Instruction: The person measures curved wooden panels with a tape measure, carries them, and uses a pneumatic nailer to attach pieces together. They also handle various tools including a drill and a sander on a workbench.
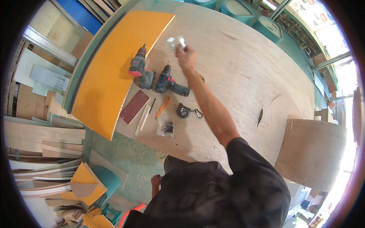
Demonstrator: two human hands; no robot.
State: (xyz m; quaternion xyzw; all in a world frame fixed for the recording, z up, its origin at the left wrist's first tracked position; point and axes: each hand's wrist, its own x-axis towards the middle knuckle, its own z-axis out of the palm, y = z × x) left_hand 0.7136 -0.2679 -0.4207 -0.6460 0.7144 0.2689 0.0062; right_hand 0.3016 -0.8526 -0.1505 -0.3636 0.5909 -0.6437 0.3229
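My right hand (185, 57) reaches out over the wooden worktable (243, 79), closed on a small shiny silver metal fitting (176, 41). Glare and blur hide its exact shape. Low beside my body is my left hand (156, 183), mostly covered by my dark shirt, its fingers unclear. Two cordless drills, a grey-and-red one (140, 68) and a black one (170, 82), lie left of my right forearm. The first rests partly on a yellow panel (110, 64). Nearer to me are an orange utility knife (162, 107) and a black tape measure (183, 110) with a carabiner.
A maroon block (134, 106), a pale strip (142, 120), a pencil (153, 105) and a plastic bag with dark pieces (165, 129) lie near the table's edge. A dark drill bit (260, 116) is at right, near a ribbed board (311, 152). Wood offcuts (45, 140) crowd the left.
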